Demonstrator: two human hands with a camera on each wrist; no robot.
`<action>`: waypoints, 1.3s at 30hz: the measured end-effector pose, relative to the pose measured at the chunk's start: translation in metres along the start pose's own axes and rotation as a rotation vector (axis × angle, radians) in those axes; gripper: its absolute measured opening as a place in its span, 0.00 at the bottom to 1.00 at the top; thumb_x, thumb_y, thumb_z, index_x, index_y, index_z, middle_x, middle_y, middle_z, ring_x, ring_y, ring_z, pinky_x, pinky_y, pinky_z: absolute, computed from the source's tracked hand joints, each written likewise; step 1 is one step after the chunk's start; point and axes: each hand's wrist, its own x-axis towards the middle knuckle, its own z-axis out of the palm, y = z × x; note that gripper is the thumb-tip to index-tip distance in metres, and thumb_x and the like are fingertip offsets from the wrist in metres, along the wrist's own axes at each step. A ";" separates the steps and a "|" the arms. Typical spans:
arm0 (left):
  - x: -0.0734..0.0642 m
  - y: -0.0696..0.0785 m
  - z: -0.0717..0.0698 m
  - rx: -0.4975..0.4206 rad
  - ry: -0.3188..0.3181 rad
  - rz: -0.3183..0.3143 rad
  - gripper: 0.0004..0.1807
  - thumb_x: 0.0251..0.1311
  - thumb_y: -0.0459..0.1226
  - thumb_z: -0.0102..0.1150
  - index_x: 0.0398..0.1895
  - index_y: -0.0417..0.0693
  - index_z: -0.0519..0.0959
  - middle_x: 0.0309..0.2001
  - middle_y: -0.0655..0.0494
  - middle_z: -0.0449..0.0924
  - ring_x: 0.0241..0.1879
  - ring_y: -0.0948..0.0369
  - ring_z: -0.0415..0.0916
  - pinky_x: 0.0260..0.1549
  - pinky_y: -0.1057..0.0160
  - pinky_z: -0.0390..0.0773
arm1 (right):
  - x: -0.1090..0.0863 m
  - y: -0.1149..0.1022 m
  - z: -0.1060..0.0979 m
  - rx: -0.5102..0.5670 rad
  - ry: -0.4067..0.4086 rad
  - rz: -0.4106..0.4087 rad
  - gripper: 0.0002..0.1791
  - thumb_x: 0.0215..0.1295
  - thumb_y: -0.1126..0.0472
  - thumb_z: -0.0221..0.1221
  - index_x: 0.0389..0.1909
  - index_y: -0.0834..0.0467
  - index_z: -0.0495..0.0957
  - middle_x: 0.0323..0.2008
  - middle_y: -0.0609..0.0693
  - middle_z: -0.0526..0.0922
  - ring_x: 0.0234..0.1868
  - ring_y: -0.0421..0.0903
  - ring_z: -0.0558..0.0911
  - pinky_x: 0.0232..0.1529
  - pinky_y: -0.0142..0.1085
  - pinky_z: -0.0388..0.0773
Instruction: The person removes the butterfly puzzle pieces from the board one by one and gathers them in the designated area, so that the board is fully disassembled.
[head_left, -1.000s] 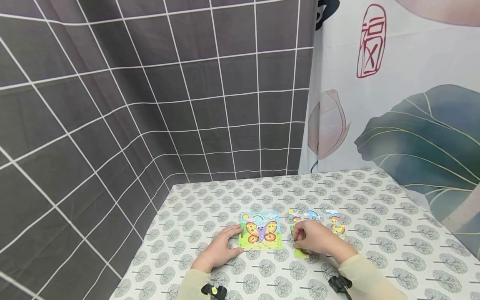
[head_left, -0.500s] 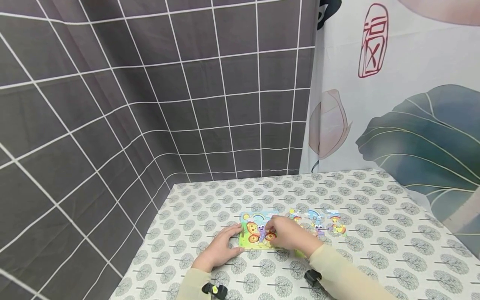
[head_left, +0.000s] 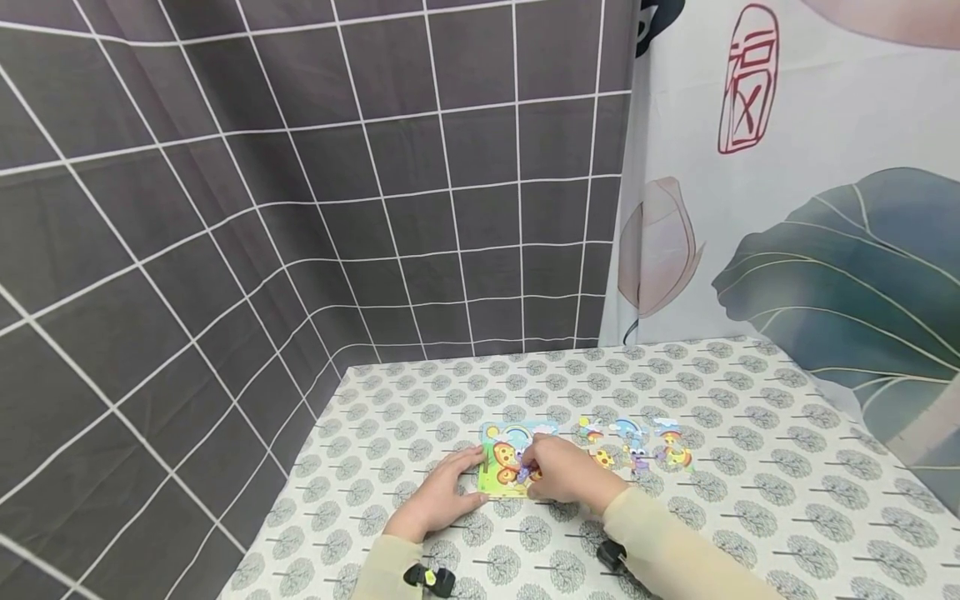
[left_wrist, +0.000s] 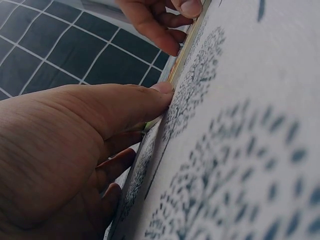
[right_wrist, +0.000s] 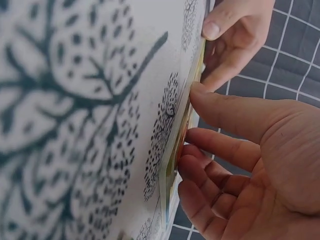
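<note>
A square butterfly puzzle board [head_left: 495, 486] lies on the tablecloth between the hands. At its left edge rests my left hand [head_left: 438, 496], the fingers reaching along the side and the thumb [left_wrist: 159, 91] touching near the front corner. My right hand [head_left: 566, 473] is over the board's right part and pinches a thin, flat puzzle piece, mostly hidden under the fingers. In the right wrist view the thumb [right_wrist: 220, 102] lies at the board's near edge, while the curled fingers [right_wrist: 220, 147] are over its face. Whether the piece lies flat cannot be told.
Several loose picture pieces lie right of the board, among them a rainbow piece [head_left: 630, 428], a purple butterfly piece [head_left: 637, 459] and a yellow piece [head_left: 677, 457]. Beyond the patterned tablecloth [head_left: 450, 392] hang a dark grid curtain [head_left: 480, 217] and a flower-printed cloth [head_left: 675, 125].
My right hand has moved left from the loose pieces to the board, carrying a green-edged piece. It then shifted slightly farther left. My left hand has stayed at the board's edge.
</note>
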 end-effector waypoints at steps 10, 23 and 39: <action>0.000 -0.001 0.000 0.002 0.001 0.012 0.38 0.62 0.46 0.72 0.76 0.50 0.72 0.79 0.58 0.64 0.78 0.49 0.57 0.76 0.40 0.58 | 0.008 -0.005 -0.003 0.011 0.003 0.034 0.15 0.46 0.61 0.79 0.33 0.51 0.82 0.28 0.42 0.74 0.29 0.41 0.73 0.32 0.37 0.76; 0.000 -0.001 0.000 0.008 0.003 0.014 0.39 0.62 0.47 0.73 0.76 0.50 0.72 0.79 0.58 0.64 0.79 0.49 0.57 0.76 0.40 0.58 | 0.007 -0.009 -0.005 0.084 0.056 0.076 0.15 0.46 0.67 0.75 0.28 0.50 0.79 0.23 0.42 0.75 0.26 0.42 0.73 0.31 0.37 0.74; -0.001 0.000 -0.001 -0.003 0.000 0.016 0.38 0.63 0.47 0.72 0.76 0.49 0.71 0.79 0.56 0.63 0.79 0.49 0.56 0.76 0.40 0.57 | 0.002 0.000 -0.017 0.362 0.025 0.040 0.10 0.59 0.71 0.68 0.30 0.54 0.80 0.24 0.46 0.79 0.22 0.42 0.78 0.24 0.34 0.80</action>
